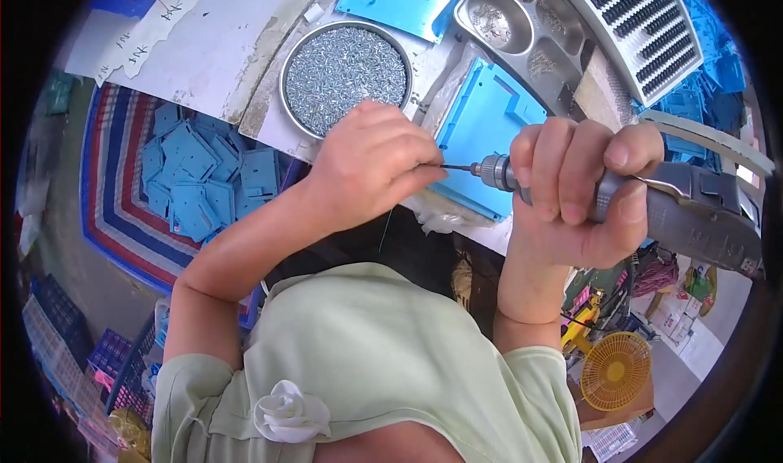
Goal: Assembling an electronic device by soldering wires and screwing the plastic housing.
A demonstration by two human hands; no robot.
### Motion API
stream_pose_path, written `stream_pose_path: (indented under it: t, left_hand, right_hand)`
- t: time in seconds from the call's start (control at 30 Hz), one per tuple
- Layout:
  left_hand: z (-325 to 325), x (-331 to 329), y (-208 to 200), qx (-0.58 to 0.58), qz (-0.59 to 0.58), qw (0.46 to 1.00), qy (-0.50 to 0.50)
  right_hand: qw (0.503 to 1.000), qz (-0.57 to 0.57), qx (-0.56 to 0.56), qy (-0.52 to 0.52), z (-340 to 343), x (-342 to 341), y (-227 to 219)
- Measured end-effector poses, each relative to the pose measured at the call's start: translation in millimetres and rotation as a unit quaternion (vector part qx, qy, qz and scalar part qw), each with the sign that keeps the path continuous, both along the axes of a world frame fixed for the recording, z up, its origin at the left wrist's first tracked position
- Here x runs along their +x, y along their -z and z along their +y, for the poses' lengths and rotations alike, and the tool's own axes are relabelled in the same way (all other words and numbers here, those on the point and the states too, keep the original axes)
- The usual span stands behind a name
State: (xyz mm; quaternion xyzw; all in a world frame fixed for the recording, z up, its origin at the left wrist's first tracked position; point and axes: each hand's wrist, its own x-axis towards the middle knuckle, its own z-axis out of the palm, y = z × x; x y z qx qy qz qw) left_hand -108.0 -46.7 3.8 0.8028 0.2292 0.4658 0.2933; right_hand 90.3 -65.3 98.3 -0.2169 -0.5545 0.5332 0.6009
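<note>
My right hand (579, 181) is wrapped round an electric screwdriver (689, 218), which lies nearly level with its bit toward the left. The bit (461, 168) ends at the fingertips of my left hand (371, 161), whose thumb and forefinger are pinched together. What they hold at the tip is hidden. Just beyond my left hand stands a round metal bowl (347, 71) full of small silver screws. A blue plastic panel (489, 120) lies on the table behind the bit, partly covered by my right hand.
Another blue panel (400, 2) lies at the far side. A metal tray (522, 31) with compartments holds small parts, beside a white rack of black pieces (640, 22). At the left, a striped-lined bin (122, 194) contains blue pieces (196, 173). A yellow fan (616, 371) stands lower right.
</note>
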Motion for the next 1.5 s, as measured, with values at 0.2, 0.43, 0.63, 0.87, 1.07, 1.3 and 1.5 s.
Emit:
stream_pose_path:
  t: [0.2,0.43,0.63,0.87,1.07,1.3,1.5]
  left_hand:
    - [12.5,-25.2,8.2,-0.181,-0.050,0.975,-0.117]
    - [7.1,-22.4,7.3,-0.005,0.092,0.993,-0.077]
    - [-8.4,-8.4,7.2,-0.011,0.081,0.994,-0.067]
    - [-9.1,-4.8,0.2,-0.030,0.070,0.997,-0.024]
    - [-14.1,-8.5,3.3,-0.025,0.098,0.994,-0.030]
    - [1.7,-32.5,-0.7,-0.038,0.091,0.989,-0.108]
    - [11.9,-4.5,4.0,0.006,0.084,0.994,-0.065]
  right_hand:
    - [0.990,-0.091,-0.023,0.103,3.5,-11.0,24.6]
    - [0.957,-0.245,0.036,0.148,1.2,-17.8,47.0]
    - [0.991,-0.079,-0.031,0.106,-3.8,-22.0,14.6]
    - [0.999,-0.052,0.005,0.011,-7.6,-16.2,0.8]
    - [0.998,-0.011,-0.022,0.060,-23.4,-26.8,14.7]
    - [0.989,-0.124,-0.010,0.085,-36.3,-37.3,38.5]
    - [0.980,-0.175,-0.001,0.100,-35.7,-24.3,44.9]
